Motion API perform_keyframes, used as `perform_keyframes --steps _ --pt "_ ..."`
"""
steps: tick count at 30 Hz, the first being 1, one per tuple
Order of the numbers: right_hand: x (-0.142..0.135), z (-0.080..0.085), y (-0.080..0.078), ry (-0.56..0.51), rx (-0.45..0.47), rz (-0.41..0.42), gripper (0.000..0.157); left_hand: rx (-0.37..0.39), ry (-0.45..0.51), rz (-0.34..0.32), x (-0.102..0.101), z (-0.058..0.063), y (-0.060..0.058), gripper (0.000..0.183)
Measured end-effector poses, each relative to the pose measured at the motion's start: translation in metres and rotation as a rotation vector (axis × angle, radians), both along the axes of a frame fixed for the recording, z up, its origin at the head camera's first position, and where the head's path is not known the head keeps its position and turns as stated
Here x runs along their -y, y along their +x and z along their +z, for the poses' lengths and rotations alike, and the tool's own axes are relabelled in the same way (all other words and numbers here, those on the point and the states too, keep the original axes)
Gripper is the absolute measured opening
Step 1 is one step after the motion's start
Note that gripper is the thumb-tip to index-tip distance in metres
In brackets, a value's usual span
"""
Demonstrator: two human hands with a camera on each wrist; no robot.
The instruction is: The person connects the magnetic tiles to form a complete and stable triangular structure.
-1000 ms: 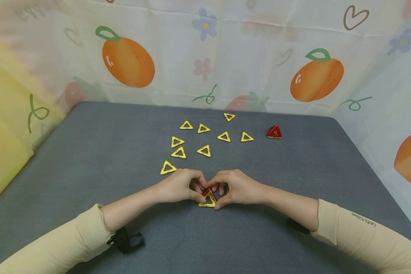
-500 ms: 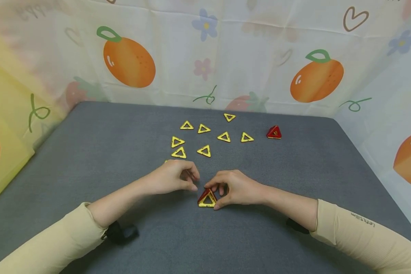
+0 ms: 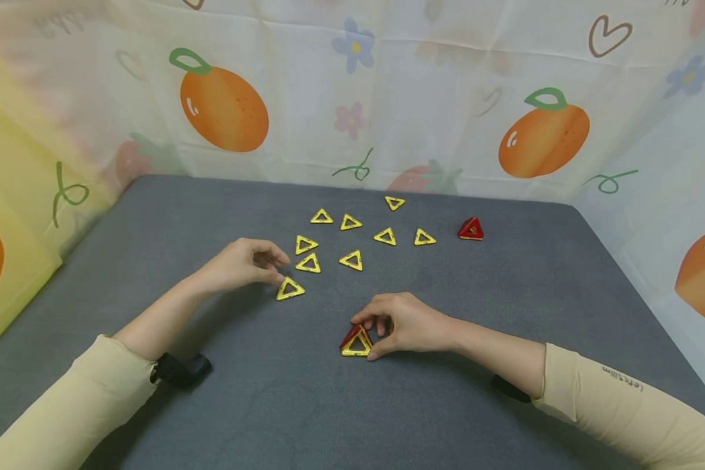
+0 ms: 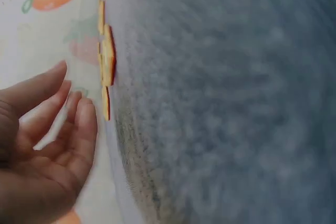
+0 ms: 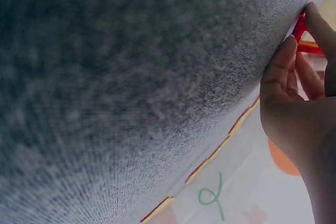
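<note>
Triangle assembly (image 3: 350, 335), joined from red and yellow pieces, stands on the bench (image 3: 352, 424) close in front of you, with a yellow framed face turned your way and a red face sloping on its left. Your right hand (image 3: 408, 324) grips it from the right side, thumb low near the front corner and a fingertip up by the peak; the right wrist view shows a red part of it between your thumb and fingers.

Your left hand (image 3: 242, 264) is away to the left, fingers loosely bent with a clear gap between them and the thumb, and it has hold of nothing. Its thumb tip is right by the upper corner of the nearest yellow triangle (image 3: 290, 296), which lies flat; you cannot tell from these views whether they touch. Just beyond that piece lie two more yellow triangles (image 3: 308, 269), close together, and six others are scattered farther back and to the right. A red pyramid (image 3: 467, 228) sits well apart from your hands, toward the far right of the bench. Behind everything hangs a pale curtain (image 3: 423, 130) printed with oranges, flowers and hearts.
</note>
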State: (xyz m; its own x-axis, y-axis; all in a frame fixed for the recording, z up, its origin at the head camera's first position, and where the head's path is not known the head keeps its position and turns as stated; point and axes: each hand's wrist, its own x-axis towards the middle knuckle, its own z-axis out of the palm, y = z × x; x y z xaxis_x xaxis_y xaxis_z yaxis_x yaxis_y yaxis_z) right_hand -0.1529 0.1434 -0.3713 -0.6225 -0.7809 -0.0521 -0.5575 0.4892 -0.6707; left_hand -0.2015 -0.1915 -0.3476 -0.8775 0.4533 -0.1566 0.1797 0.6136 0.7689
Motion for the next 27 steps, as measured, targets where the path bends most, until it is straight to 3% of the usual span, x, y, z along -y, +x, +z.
perform_keyframes --steps 4,9,27 --pt "0.000 0.000 0.000 -0.004 0.005 0.001 0.053 0.078 -0.009 -0.050 0.008 -0.011 -0.006 0.040" --pt "-0.001 -0.001 0.000 -0.001 -0.002 0.001 0.053 0.108 -0.014 -0.080 0.010 -0.017 -0.010 0.049" --pt "0.000 0.000 0.000 0.001 -0.002 0.005 0.053 0.015 -0.062 -0.098 0.005 -0.017 -0.003 0.043"
